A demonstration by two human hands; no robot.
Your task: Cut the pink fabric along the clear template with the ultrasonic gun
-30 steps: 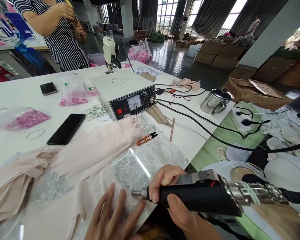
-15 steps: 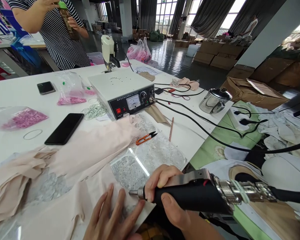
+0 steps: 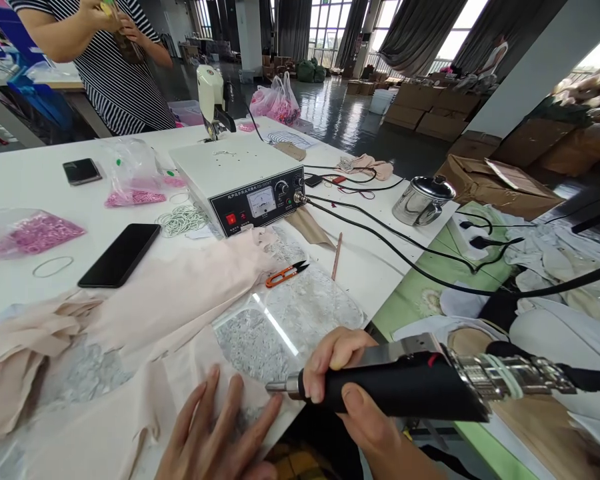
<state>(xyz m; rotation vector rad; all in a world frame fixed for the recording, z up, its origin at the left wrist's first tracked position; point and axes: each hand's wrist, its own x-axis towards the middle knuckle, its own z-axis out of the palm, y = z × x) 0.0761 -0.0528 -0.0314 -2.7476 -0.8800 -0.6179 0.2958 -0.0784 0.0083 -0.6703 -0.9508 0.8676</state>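
My left hand [image 3: 217, 427] lies with spread fingers on pale pink fabric [image 3: 180, 287], near the table's front edge. In my right hand [image 3: 353, 380] is a black handheld tool [image 3: 395, 383], the fingers wrapped round its body. Its metal tip [image 3: 279, 386] points left and is just above or at the fabric's edge, close to my left index fingertip. Beneath the fabric is a clear sheet over a grey patterned surface [image 3: 260, 340]. Orange thread snips [image 3: 286, 274] lie beyond my hands.
A control box [image 3: 255, 203] with cables stands on the white table. Around it are a black phone [image 3: 120, 256], rubber bands [image 3: 185, 220], bags of pink pieces [image 3: 40, 232], a pencil [image 3: 337, 256] and a glass mug [image 3: 425, 200]. A person in stripes [image 3: 115, 73] stands behind.
The tool in my right hand has moved slightly right. My left hand stays spread on the fabric. The view has shifted a little, and the other person's hands have moved on the bottle.
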